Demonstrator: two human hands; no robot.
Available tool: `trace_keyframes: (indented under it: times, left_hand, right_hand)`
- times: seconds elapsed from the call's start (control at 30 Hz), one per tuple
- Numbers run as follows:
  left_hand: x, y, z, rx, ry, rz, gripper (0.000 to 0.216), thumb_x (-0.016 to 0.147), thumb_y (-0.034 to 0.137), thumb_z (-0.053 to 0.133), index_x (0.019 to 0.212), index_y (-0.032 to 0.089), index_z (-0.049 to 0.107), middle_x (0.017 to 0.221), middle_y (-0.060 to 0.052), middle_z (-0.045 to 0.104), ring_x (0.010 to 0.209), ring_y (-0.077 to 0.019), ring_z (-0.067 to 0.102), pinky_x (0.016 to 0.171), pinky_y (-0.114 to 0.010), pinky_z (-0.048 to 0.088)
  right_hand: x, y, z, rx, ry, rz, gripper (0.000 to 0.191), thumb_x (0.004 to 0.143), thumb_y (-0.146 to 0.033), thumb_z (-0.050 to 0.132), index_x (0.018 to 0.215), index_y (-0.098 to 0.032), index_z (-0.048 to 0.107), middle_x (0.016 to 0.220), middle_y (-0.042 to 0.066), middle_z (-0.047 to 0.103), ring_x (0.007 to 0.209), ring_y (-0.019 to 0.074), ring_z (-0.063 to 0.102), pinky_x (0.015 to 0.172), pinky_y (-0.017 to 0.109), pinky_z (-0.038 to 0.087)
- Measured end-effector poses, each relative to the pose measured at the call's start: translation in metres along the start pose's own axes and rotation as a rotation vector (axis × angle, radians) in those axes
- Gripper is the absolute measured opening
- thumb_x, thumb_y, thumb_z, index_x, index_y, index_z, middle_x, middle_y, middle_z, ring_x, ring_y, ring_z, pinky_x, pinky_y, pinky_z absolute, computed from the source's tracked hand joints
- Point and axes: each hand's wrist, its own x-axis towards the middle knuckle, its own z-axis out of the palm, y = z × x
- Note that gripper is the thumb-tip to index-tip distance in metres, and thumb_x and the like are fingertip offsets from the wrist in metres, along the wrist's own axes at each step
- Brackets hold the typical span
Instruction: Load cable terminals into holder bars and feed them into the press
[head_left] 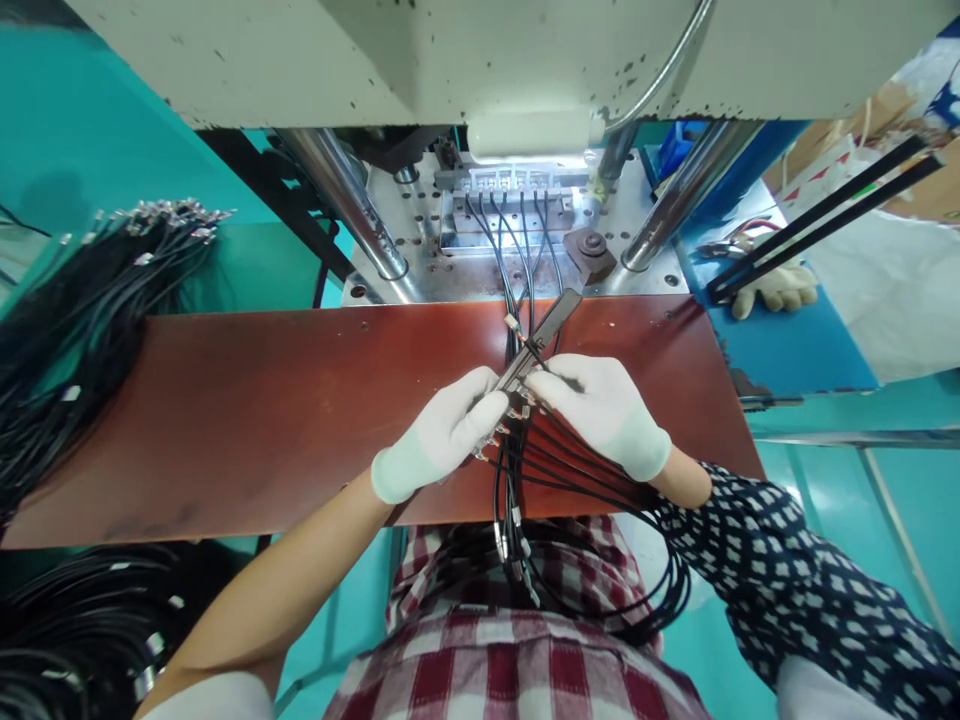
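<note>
A long narrow grey metal bar (556, 316) slants up to the right above the brown board. My left hand (448, 430), in a white glove, is closed around its lower end. My gloved right hand (592, 405) pinches a black cable close to the bar's middle. Several cable ends with small metal connectors (498, 432) and orange wires stick out along the bar's lower part. Their black cables (592, 470) run under my right hand and hang in loops over my lap. My fingers partly hide how the connectors sit in the bar.
Ahead stands a press with steel columns (341, 200) and a lit metal mould (510, 215) holding several cable ends. A large cable bundle (82, 330) lies at left on the brown board (247, 420), with coiled cables (97, 630) below. A work glove (776, 290) and black bars (832, 215) are at right.
</note>
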Motion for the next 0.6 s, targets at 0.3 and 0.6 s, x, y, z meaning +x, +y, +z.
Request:
trace_keyframes:
  times: [0.3, 0.6]
  left_hand:
    - [0.002, 0.000, -0.003, -0.419, 0.084, -0.076, 0.033, 0.098, 0.049, 0.044, 0.090, 0.018, 0.049, 0.074, 0.002, 0.047, 0.055, -0.0068, 0.040, 0.047, -0.021, 0.035]
    - [0.003, -0.008, -0.004, -0.422, 0.043, -0.048, 0.034, 0.098, 0.050, 0.043, 0.093, 0.017, 0.051, 0.072, 0.002, 0.047, 0.055, -0.0077, 0.043, 0.047, -0.021, 0.038]
  right_hand:
    - [0.015, 0.002, -0.028, 0.337, 0.297, 0.071, 0.033, 0.089, -0.032, 0.058, 0.117, -0.015, 0.060, 0.070, -0.001, 0.065, 0.060, 0.0115, 0.059, 0.060, 0.025, 0.049]
    - [0.044, -0.009, -0.048, 0.138, 0.407, -0.100, 0.018, 0.094, -0.032, 0.050, 0.089, -0.018, 0.060, 0.065, -0.001, 0.065, 0.049, 0.0079, 0.052, 0.051, 0.023, 0.041]
